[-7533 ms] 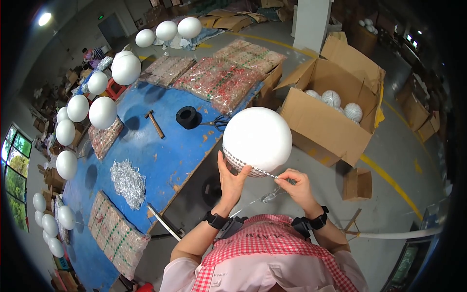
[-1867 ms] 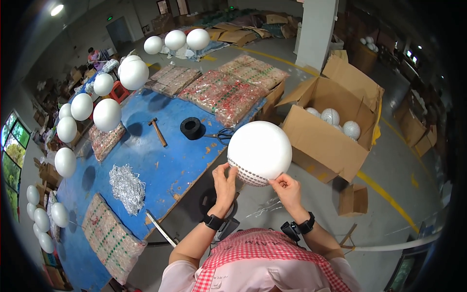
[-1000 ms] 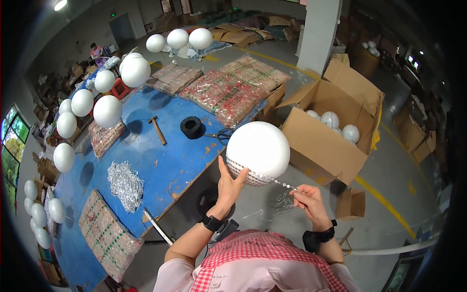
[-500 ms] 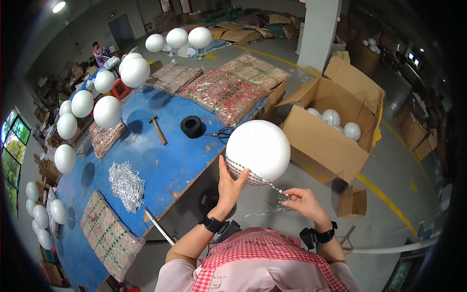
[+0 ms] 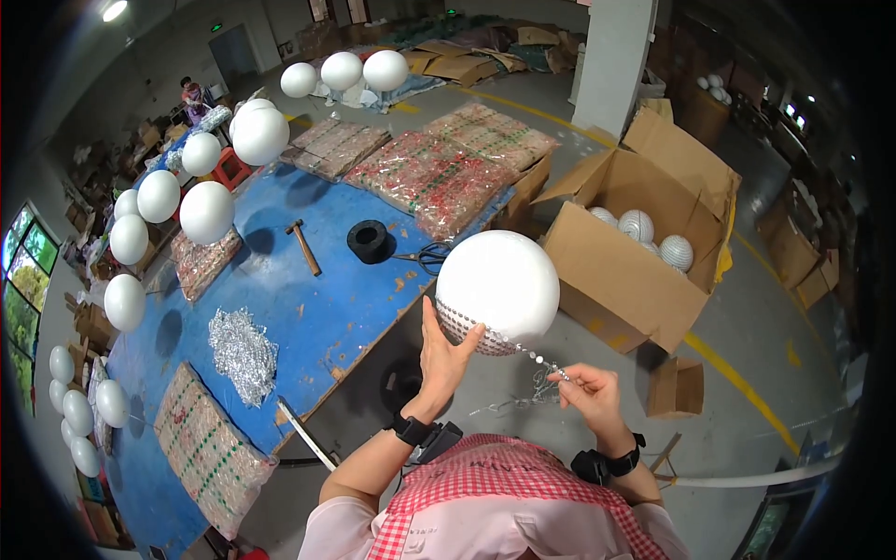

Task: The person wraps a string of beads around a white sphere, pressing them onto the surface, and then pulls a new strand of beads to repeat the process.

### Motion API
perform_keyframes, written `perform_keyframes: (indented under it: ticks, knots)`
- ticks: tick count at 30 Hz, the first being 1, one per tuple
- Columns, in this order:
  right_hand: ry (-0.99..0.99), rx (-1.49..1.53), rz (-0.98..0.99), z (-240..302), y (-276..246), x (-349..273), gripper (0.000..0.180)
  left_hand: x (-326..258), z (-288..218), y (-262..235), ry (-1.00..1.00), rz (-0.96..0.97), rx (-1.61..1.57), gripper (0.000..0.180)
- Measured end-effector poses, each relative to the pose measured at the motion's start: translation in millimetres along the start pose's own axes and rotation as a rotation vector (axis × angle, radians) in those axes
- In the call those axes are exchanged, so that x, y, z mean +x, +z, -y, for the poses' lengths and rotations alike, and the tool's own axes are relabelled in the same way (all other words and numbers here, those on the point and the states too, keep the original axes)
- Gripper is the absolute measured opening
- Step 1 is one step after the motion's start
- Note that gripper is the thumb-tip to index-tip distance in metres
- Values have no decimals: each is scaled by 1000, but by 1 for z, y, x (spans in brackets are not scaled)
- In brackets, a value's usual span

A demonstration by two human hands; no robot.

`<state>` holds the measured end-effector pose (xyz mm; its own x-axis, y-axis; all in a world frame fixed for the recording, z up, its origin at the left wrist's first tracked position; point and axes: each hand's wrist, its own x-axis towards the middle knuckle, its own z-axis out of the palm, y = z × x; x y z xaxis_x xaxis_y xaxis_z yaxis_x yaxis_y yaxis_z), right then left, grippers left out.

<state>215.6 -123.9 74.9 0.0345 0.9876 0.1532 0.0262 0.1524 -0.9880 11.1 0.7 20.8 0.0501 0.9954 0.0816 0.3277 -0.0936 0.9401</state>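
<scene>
A large white foam ball is off the table's near edge, its lower part wound with close rows of silver sequin string. My left hand supports it from the lower left, thumb and fingers spread against its side. A free length of the string stretches from the ball's underside to my right hand, where thumb and fingertips pinch it. Below, a loose tangle of the same string dangles beside the right fingertips. What my left palm covers is hidden.
On the blue table lie a hammer, a black tape roll, scissors, a silver string heap and bagged goods. White balls stand along its far side. An open carton holds silver-wound balls.
My right hand has moved slightly right and down, drawing the string out longer from the ball. The ball has shifted a touch and turned in my left hand, showing more wound rows.
</scene>
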Motion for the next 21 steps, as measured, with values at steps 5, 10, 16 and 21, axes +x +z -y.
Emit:
perform_keyframes:
  ticks: [5, 10, 16, 21]
  knots:
    - [-3, -286, -178, 1, 8, -2, 10, 1, 0, 0, -58, 7, -109, 101]
    - [-27, -269, -295, -10, 6, 1, 9, 2, 3, 1, -73, 5, -112, 100]
    - [29, -364, -306, -26, 2, 4, 12, 0, -2, -2, -51, 2, -114, 100]
    - [308, -920, -2, -52, -10, 17, 24, -7, -8, -1, 133, -84, 186, 103]
